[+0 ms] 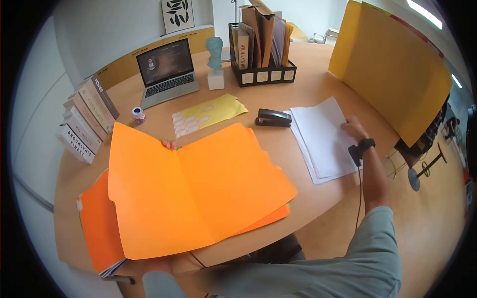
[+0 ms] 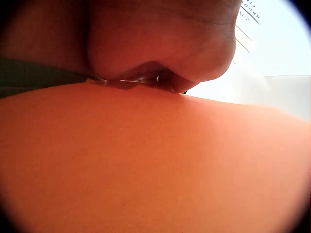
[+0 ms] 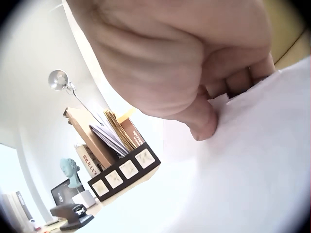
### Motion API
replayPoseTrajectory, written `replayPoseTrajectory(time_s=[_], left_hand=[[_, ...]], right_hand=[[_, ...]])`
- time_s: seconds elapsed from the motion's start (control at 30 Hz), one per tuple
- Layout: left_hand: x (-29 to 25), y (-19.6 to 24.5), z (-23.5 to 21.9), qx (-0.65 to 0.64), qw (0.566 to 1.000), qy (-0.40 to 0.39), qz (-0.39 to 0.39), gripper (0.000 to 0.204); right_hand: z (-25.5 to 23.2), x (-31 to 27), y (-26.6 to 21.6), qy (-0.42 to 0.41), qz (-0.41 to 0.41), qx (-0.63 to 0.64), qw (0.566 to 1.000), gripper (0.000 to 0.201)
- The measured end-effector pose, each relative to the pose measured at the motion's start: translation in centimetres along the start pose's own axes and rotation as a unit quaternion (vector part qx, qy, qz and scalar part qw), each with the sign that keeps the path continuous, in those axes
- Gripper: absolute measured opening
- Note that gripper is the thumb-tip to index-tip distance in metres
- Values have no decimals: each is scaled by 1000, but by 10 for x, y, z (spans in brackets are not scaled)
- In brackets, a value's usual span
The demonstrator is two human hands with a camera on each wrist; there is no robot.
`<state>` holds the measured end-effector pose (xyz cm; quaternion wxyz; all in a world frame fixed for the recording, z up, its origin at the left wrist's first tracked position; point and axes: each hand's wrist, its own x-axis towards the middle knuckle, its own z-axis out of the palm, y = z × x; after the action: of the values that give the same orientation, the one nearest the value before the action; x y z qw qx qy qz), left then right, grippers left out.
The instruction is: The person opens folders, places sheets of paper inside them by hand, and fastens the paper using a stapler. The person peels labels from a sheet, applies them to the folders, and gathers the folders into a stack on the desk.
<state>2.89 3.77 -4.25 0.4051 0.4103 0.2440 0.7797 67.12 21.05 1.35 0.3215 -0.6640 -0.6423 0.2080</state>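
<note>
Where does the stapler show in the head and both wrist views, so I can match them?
Head: stapler, just right of centre, left of the white papers.
Left wrist: not in it.
Right wrist: bottom left, below the teal bust.
Shared landmark: row of books, left in head, top right in left wrist, lower left in right wrist.

Pale walls and a warm wooden floor

And here we are in a bright room, white walls [image 1: 114, 30] rising beyond the table's far edge! Along them runs a low wooden cabinet [image 1: 119, 64], a framed black-and-white print [image 1: 177, 15] above it. The light wood table [image 1: 310, 67] sweeps round in a curve. Over to the right, a strip light [image 1: 425, 14] glows overhead, and down on the yellowish-brown floor [image 1: 432, 223] stands a round-footed metal stand [image 1: 415, 179]!
</note>
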Motion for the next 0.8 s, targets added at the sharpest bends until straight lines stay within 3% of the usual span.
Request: replayPoseTrajectory(time_s=[0.07, 0.17, 0.27, 0.37, 0.53, 0.7, 0.8], left_hand=[[1, 0, 0, 5, 1000, 2, -3, 24], [3, -1, 2, 9, 1000, 2, -8, 24], [4, -1, 5, 14, 1000, 3, -15, 24], [4, 4, 6, 31, 999, 7, -16, 24], [6, 12, 9, 60, 998, 8, -26, 24], [0, 22, 11, 85, 996, 10, -34, 24], [4, 22, 7, 97, 995, 6, -34, 24]], right_hand=[[-14, -8, -12, 25, -23, -11, 999, 11], [-46, -2, -2, -4, -86, 77, 993, 15], [-71, -38, -59, 28, -50, 123, 991, 11], [-65, -52, -103, 20, -83, 210, 974, 15], [11, -69, -177, -75, -161, 298, 938, 19], [119, -91, -234, -175, -212, 165, 947, 23], [173, -100, -247, -180, -229, 74, 954, 21]])
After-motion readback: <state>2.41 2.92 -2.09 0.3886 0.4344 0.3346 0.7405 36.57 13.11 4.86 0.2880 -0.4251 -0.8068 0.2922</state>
